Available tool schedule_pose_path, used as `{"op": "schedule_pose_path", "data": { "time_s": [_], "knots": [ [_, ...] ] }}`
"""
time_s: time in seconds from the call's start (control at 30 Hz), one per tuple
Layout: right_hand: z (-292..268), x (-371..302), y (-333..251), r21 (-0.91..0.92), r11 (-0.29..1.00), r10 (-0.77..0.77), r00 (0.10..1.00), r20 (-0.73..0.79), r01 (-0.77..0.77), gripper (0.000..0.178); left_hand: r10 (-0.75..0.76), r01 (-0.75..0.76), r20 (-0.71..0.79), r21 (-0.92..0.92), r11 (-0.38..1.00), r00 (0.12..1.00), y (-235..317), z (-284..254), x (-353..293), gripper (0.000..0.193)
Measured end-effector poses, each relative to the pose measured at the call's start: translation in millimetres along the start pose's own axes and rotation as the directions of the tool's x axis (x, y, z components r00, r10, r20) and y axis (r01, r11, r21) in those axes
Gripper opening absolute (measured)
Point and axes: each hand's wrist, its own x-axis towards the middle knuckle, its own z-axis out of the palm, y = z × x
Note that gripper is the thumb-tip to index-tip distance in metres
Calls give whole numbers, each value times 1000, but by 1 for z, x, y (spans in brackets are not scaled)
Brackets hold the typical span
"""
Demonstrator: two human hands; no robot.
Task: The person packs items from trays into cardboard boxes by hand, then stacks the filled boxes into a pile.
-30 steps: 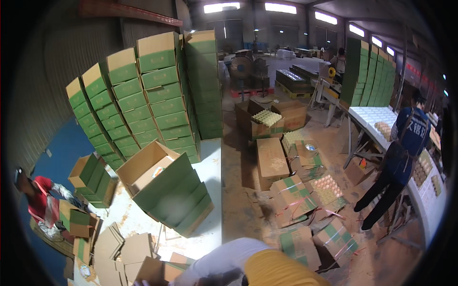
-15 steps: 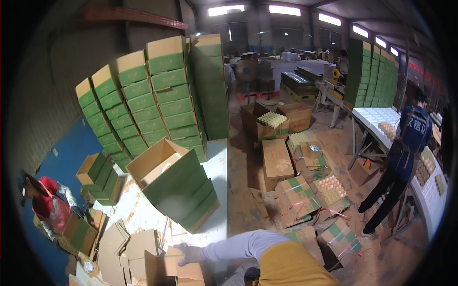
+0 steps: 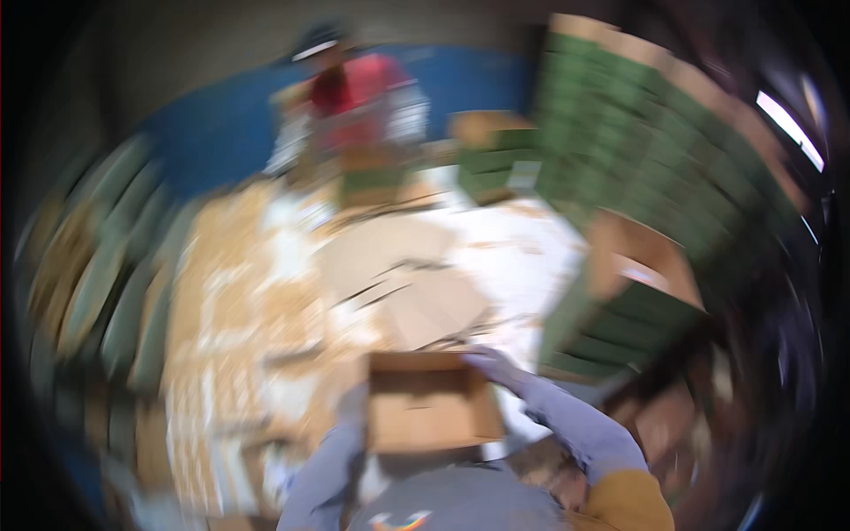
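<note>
An open-topped brown cardboard box (image 3: 434, 423) is in front of my body at the near edge of the table (image 3: 522, 257). My right hand (image 3: 492, 366) grips its far right corner. Against the box's left side lies my left hand (image 3: 356, 405), smeared by motion, its fingers hard to see. The inside of the box shows bare cardboard. Just beyond it, flat cardboard pieces (image 3: 434, 310) lie overlapped on the white, brown-marked tabletop.
To the right stands a stack of green boxes (image 3: 611, 327), the top one open. Taller green stacks (image 3: 611, 115) rise behind. A co-worker in red (image 3: 359, 97) is across the table, beside a small green box pile (image 3: 496, 164). Blurred cardboard bundles (image 3: 106, 265) line the left.
My view has swung left toward the table and the co-worker. My right hand, earlier reaching left to cardboard, is now at the box's right corner. My left arm has come into view.
</note>
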Motion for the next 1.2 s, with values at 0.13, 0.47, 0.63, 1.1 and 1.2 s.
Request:
{"op": "schedule_pose_path", "data": {
  "time_s": [0.13, 0.47, 0.63, 1.1, 1.2],
  "knots": [
    [-5, 10, 58, 66, 995, -59, 972, -227, 76, 26, 108, -85, -152, 151, 985, 982, 110, -84, -74, 51],
    [-2, 26, 75, 26, 992, -117, 975, -190, 125, 28, -400, 741, -881, -442, 505, -254, -252, -259, -302, 55],
    [6, 17, 56, 84, 992, -75, 971, -226, 96, 28, -814, -505, -558, -755, 418, 160, -247, -236, -292, 69],
    [15, 15, 46, 120, 986, -89, 974, -208, 115, 30, -818, -517, -562, -739, 432, 120, -198, -223, -322, 45],
    [6, 12, 55, 183, 978, -69, 980, -186, 104, 30, -826, -550, -389, -827, 117, 408, -167, -230, -334, 45]
  ]
}}
